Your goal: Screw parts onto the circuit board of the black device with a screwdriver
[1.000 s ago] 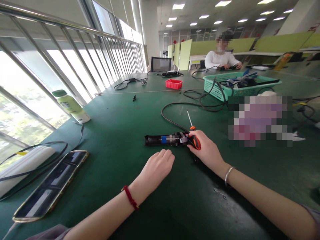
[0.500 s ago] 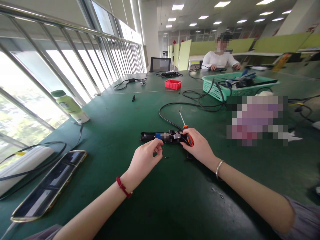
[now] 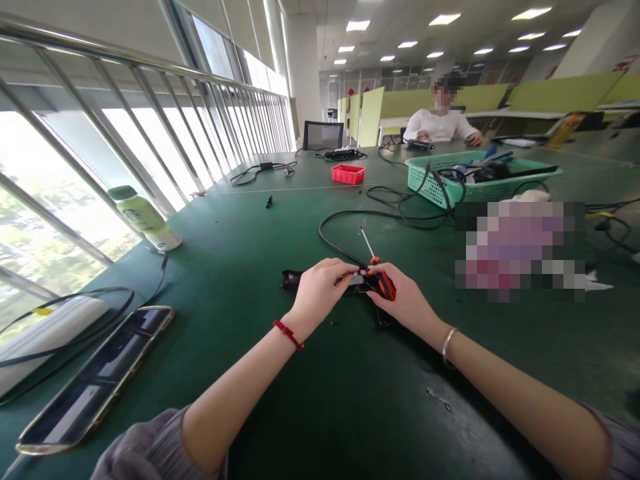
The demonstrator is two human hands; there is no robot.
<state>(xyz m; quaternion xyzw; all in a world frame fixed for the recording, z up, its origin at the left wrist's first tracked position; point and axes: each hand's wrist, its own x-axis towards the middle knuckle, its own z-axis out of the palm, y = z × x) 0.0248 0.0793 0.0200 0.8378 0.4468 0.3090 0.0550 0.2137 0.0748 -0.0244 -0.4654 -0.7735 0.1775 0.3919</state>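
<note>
Across a wide table, where two hands meet, a slim black device lies beneath them, its long axis running left to right. The left hand covers its middle, fingers bent together; whether they grip anything cannot be told. The right hand, at the right end, is curled around an orange-and-black screwdriver, tip pointing far. A bottle at left bears an emblem, lettering unreadable. Nearer lies a tiny dark piece.

No text can be read; the print on the green-capped bottle is too blurred.
</note>
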